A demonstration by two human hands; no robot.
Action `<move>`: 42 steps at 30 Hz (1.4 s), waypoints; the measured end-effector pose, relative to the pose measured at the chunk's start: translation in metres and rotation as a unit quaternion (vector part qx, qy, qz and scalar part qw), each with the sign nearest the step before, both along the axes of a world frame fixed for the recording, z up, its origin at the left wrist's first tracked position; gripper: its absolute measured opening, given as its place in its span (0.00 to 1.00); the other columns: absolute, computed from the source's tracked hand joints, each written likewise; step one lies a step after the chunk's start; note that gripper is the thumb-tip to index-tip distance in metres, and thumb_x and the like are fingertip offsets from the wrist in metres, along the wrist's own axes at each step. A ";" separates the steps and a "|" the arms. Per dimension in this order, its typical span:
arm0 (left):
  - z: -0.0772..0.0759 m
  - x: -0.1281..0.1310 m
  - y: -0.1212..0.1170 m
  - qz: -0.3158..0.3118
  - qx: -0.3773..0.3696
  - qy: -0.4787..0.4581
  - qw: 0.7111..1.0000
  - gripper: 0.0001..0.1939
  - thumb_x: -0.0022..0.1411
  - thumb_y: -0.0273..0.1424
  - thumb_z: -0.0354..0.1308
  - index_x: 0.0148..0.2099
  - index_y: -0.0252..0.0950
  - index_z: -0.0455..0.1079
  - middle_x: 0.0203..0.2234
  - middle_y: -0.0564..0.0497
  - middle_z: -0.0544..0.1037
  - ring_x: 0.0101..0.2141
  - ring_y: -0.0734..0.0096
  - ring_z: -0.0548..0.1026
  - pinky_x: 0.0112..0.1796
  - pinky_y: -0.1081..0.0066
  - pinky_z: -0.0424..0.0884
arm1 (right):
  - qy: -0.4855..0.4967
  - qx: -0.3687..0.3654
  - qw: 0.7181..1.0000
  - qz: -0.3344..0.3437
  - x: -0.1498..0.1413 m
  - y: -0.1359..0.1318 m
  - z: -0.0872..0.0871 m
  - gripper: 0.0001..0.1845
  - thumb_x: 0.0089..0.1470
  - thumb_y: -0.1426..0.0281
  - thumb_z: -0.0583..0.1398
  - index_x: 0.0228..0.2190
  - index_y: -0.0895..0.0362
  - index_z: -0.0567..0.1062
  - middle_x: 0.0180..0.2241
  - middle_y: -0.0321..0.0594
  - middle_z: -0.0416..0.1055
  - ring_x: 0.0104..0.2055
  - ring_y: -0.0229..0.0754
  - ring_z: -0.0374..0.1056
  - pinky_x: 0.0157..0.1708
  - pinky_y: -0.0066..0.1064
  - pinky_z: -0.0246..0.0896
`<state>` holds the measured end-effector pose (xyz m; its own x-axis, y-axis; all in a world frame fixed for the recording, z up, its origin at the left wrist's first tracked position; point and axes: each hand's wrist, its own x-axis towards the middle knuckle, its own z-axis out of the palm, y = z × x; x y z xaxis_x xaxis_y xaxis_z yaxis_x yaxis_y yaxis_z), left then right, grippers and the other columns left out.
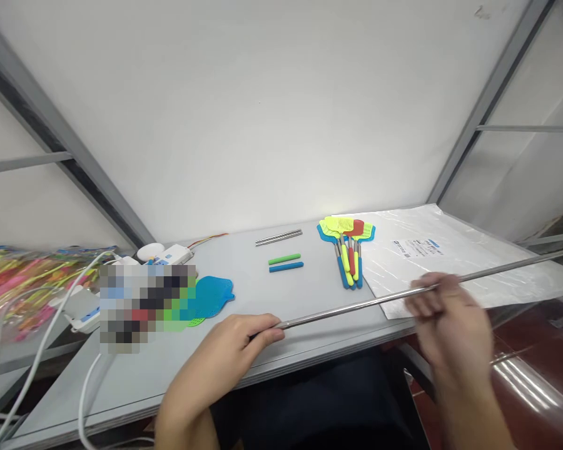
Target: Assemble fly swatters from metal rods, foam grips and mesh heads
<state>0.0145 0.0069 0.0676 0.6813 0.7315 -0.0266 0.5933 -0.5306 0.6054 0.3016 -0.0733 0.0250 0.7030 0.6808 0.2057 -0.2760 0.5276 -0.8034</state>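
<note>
A long, thin metal rod (356,306) slants across in front of me, above the table's front edge, and runs out of view at the right. My left hand (229,350) pinches its left end between thumb and fingers. Further right, my right hand (455,331) is closed around the rod, a little blurred. On the table beyond it lie a green handle (284,258), a blue handle (286,267) and short metal rods (278,237). Several small fly swatters (349,250) with yellow, red and blue parts lie fanned in a bunch. Blue swatter heads (211,297) rest at the left.
White plastic sheeting (403,269) with a label covers the table's right side. White power strips (87,309) and loose cables (51,331) sit at the left, beside colourful bagged items (19,287). A pixelated patch hides part of the left side. A white panel (263,125) stands behind.
</note>
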 end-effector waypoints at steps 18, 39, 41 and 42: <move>-0.023 -0.091 0.035 0.336 0.170 -0.098 0.921 0.19 0.46 0.52 0.65 0.31 0.42 0.79 0.23 0.54 0.79 0.17 0.70 0.67 0.22 0.71 0.62 | 0.091 -0.036 0.995 0.003 0.036 -0.011 -0.002 0.16 0.56 0.57 0.62 0.28 0.59 0.74 0.16 0.28 0.52 0.19 0.30 0.49 0.19 0.23 0.51; -0.015 0.022 0.016 0.398 0.297 -0.675 0.546 0.16 0.59 0.26 0.54 0.19 0.37 0.60 0.10 0.61 0.61 0.12 0.76 0.62 0.17 0.73 0.60 | 0.075 0.022 0.997 0.024 -0.013 0.002 -0.017 0.13 0.60 0.60 0.58 0.29 0.54 0.76 0.36 0.37 0.73 0.44 0.40 0.68 0.48 0.38 0.62; -0.019 0.041 0.007 0.383 0.286 -0.669 0.570 0.16 0.60 0.27 0.54 0.20 0.36 0.63 0.10 0.60 0.62 0.13 0.77 0.62 0.20 0.72 0.63 | 0.053 0.018 0.996 0.062 -0.040 0.006 -0.016 0.15 0.62 0.59 0.55 0.30 0.54 0.76 0.39 0.40 0.75 0.45 0.41 0.68 0.50 0.39 0.60; -0.022 0.049 0.003 0.375 0.287 -0.666 0.577 0.16 0.60 0.27 0.53 0.20 0.36 0.64 0.10 0.60 0.61 0.13 0.77 0.62 0.22 0.72 0.64 | 0.046 0.018 0.996 0.077 -0.051 0.006 -0.015 0.16 0.63 0.59 0.54 0.31 0.54 0.76 0.39 0.41 0.75 0.45 0.42 0.69 0.50 0.40 0.59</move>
